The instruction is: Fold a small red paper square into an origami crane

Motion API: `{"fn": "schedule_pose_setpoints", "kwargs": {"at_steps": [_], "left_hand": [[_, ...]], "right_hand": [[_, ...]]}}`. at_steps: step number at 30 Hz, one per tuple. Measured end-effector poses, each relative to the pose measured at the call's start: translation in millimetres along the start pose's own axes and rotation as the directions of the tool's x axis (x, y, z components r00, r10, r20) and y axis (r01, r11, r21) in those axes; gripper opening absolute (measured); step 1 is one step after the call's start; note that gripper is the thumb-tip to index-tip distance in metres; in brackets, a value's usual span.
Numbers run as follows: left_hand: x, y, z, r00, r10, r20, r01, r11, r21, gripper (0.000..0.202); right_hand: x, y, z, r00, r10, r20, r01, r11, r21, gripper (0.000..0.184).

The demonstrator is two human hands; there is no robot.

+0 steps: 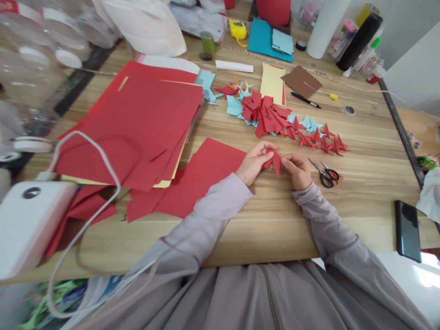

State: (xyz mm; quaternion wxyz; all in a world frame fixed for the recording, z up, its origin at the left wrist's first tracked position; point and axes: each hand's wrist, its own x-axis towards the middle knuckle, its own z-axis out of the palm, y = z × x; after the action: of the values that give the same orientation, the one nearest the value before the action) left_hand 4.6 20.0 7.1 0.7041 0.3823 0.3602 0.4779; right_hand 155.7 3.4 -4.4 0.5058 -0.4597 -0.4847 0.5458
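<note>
A small folded piece of red paper (276, 162) is held above the table, one point of it hanging down. My left hand (256, 161) is closed on it, thumb on top. At its right edge my right hand (297, 169) has thumb and fingertips pinched together; whether paper is between them is too small to tell. Under and left of my left hand lie loose red sheets (209, 169). Beyond my hands is a heap of red and light-blue folded paper pieces (266, 114), with a row of small folded cranes (318, 137) running right from it.
Black-handled scissors (326, 175) lie right of my right hand. A stack of red sheets (144, 123) fills the left side, with a white device (30, 224) and its cable in front. A phone (408, 230) lies at the right edge. A pen (305, 100) and brown paper (301, 81) lie farther back.
</note>
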Motion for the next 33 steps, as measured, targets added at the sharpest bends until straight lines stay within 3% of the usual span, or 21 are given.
{"fn": "schedule_pose_setpoints", "kwargs": {"at_steps": [14, 17, 21, 28, 33], "left_hand": [[-0.5, 0.0, 0.5, 1.0, 0.006, 0.008, -0.006, 0.999, 0.046, 0.016], [0.3, -0.6, 0.3, 1.0, 0.013, -0.002, -0.013, 0.997, 0.07, 0.015], [0.6, 0.0, -0.3, 1.0, 0.014, -0.007, -0.013, 0.993, 0.121, 0.015], [0.0, 2.2, -2.5, 1.0, 0.001, 0.018, 0.0, 0.999, -0.051, 0.037], [-0.9, 1.8, -0.5, 0.996, 0.077, -0.038, -0.077, 0.997, -0.001, 0.06]], "right_hand": [[0.7, -4.6, 1.9, 1.0, -0.016, 0.012, 0.016, 1.0, -0.026, 0.034], [0.3, -4.8, 2.6, 0.995, -0.069, 0.072, 0.069, 0.998, 0.0, 0.039], [-0.9, -3.4, 3.9, 0.985, -0.105, 0.139, 0.11, 0.993, -0.033, 0.03], [-0.1, -3.3, 4.6, 0.986, -0.149, -0.08, 0.14, 0.985, -0.104, 0.032], [-1.5, -1.5, 5.0, 0.972, -0.207, -0.112, 0.192, 0.973, -0.125, 0.03]]}}
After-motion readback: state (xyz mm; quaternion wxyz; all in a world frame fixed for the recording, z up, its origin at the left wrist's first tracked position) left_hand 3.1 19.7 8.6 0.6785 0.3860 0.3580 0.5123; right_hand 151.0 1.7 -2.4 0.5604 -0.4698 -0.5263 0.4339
